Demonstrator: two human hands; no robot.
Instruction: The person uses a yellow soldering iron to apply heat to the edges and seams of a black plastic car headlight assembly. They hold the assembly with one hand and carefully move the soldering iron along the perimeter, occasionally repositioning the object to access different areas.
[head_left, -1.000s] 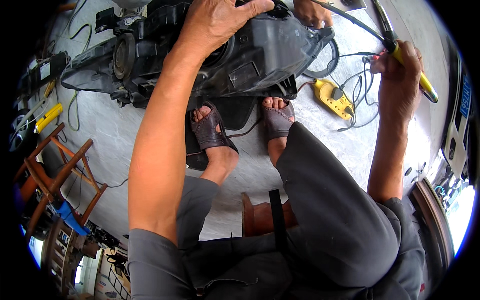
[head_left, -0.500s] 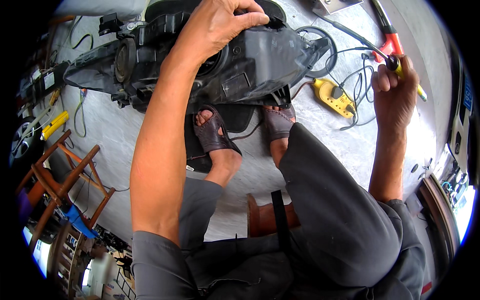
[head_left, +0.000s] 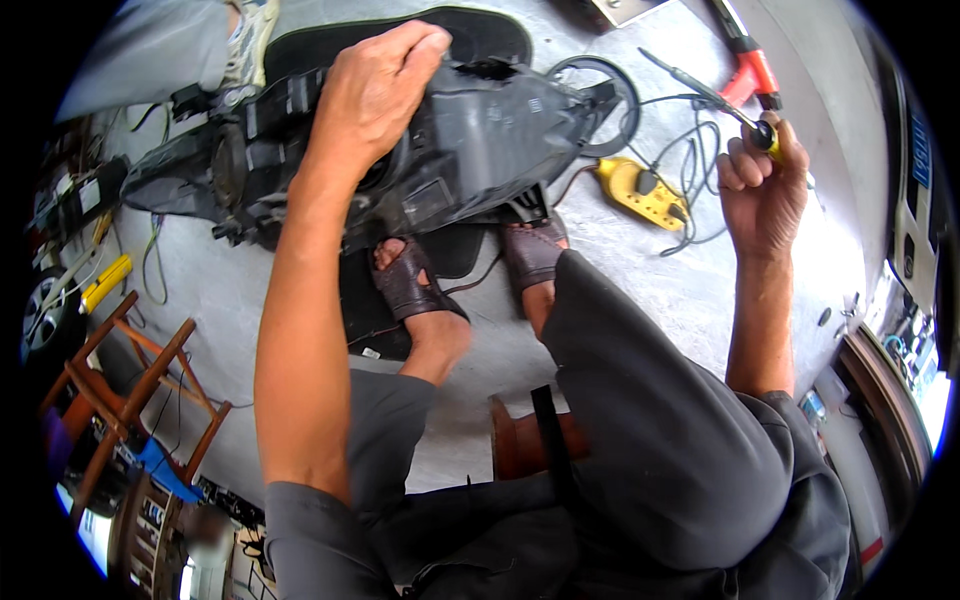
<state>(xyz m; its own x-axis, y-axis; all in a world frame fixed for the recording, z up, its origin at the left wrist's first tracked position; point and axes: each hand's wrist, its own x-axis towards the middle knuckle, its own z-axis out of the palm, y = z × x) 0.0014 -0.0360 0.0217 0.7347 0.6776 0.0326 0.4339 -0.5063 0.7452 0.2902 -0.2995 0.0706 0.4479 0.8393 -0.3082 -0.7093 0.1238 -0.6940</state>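
A black headlight housing point(head_left: 500, 115) lies across the floor before my feet, its back side up. Above its middle is my left hand point(head_left: 375, 95), fingers curled under and thumb pressed against them. Whatever those fingers hold, if anything, is hidden, and I cannot tell whether they touch the housing. Off to the right, apart from the housing, my right hand point(head_left: 765, 190) is closed round a tool with a yellow and black handle point(head_left: 768, 138). Its long metal shaft points up and left, the tip in the air.
A yellow power strip point(head_left: 640, 193) with plugged-in black cords lies right of the housing. Beyond it rests a red and black tool point(head_left: 752, 75). A black mat point(head_left: 480, 30) lies under the housing. Another person's shoe point(head_left: 250, 45) stands far left; a wooden stool frame point(head_left: 130, 375) is at left.
My left hand has moved left from the housing's far edge, its fingers now curled. The right hand keeps the tool. Another person's leg and shoe have come into view far left.
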